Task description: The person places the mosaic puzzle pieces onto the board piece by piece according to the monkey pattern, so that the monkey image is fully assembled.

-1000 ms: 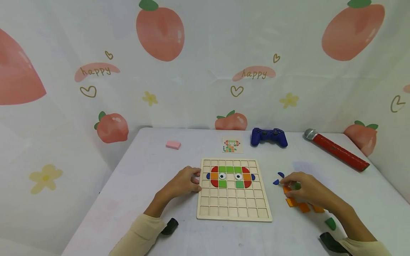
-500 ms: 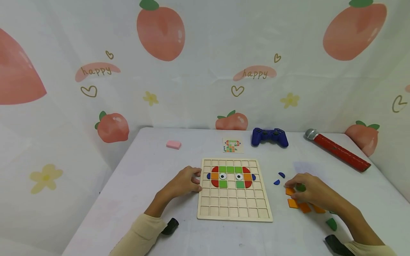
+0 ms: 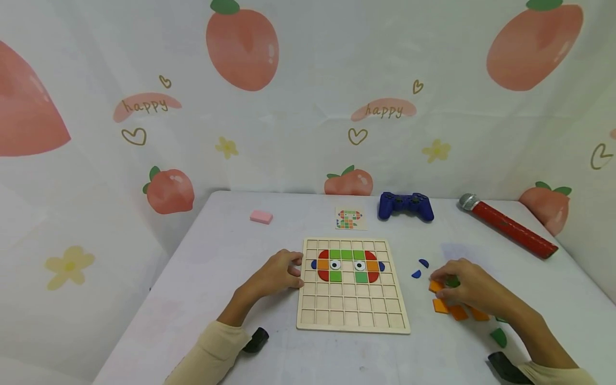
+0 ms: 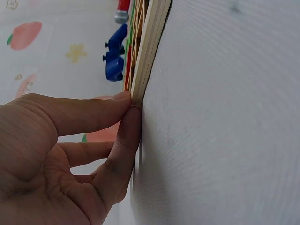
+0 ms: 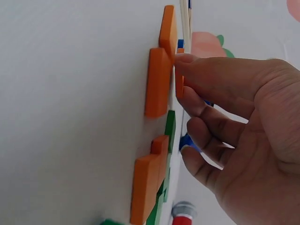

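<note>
In the head view a square wooden grid board [image 3: 342, 319] lies flat, bearing red, green, orange and blue tiles and two eye tiles. My left hand [image 3: 275, 274] holds its left edge; in the left wrist view the thumb and forefinger [image 4: 126, 126] are at the board's pale rim [image 4: 152, 44]. On the right, my right hand [image 3: 466, 286] is low over loose tiles, pinching an orange square tile [image 5: 179, 83] between thumb and forefinger. Other orange tiles [image 3: 440, 306] lie beneath and beside that hand. Part of a green tile [image 3: 452, 282] shows between its fingers.
Two blue half-round tiles [image 3: 423, 263] lie between board and right hand. A green tile [image 3: 499, 337] is near the right forearm. Behind the board are a pattern card [image 3: 350, 220], a blue game controller [image 3: 406, 206], a red microphone [image 3: 512, 227] and a pink block [image 3: 261, 217].
The right hand has shifted slightly to the right, away from the blue half-round tiles, its fingers now at the orange tile. The left hand and board have stayed in place.
</note>
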A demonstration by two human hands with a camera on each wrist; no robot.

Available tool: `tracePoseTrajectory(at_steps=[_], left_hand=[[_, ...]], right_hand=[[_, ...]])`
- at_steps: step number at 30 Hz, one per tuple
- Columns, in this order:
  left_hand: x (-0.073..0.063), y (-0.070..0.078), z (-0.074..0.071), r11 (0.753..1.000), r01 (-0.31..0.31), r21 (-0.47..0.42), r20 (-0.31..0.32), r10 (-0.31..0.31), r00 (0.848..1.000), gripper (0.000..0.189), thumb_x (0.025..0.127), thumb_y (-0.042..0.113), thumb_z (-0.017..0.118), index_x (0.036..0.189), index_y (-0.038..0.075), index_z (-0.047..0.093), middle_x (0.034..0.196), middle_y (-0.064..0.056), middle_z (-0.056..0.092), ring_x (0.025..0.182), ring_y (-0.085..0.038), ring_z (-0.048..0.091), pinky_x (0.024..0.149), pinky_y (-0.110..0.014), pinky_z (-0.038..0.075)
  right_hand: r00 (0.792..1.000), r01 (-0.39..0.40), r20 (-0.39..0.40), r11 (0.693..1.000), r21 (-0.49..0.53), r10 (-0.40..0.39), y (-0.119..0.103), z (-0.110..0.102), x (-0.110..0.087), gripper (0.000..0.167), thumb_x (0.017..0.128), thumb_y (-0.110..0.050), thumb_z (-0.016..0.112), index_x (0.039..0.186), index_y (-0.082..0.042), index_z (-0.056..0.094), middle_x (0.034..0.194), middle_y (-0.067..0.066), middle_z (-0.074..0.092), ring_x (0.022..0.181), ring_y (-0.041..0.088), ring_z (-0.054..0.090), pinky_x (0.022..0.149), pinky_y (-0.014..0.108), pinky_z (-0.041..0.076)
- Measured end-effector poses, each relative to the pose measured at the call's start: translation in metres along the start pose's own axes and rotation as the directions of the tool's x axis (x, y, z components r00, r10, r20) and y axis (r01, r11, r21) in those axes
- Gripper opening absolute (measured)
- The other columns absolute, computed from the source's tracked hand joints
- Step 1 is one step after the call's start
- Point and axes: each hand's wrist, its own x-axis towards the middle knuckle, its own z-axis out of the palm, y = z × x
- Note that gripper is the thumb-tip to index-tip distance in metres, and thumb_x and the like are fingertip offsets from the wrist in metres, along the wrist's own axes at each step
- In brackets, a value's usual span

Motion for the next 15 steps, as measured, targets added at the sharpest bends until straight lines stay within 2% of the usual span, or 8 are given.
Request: tracePoseTrajectory(at_steps=[7,15], left_hand=[[0.001,0.000,0.000,1.000,0.001,0.011,-0.005,-0.001,1.000,0.068,0.083,-0.003,0.085,0.144,-0.009,0.058,0.118,-0.010,0.062,0.098,-0.016,0.067,0.078,-0.029,0.059],[0.002,-0.002,0.001,1.000,0.000,0.011,-0.007,0.000,1.000,0.069,0.083,-0.003,0.085,0.145,-0.009,0.057,0.117,-0.009,0.062,0.097,-0.016,0.066,0.076,-0.028,0.059]], right_hand=[[0.999,0.032,-0.003,0.999,0.005,-0.032,-0.015,0.004,0.006,0.036,0.086,-0.027,0.086,0.115,-0.008,0.078,0.098,-0.001,0.066,0.096,0.021,0.054,0.076,0.033,0.052],[0.989,0.143,-0.024,0.990,-0.002,-0.143,-0.038,0.013,0.017,0.030,0.087,-0.024,0.084,0.113,-0.012,0.080,0.097,-0.008,0.067,0.096,0.018,0.053,0.077,0.031,0.050]])
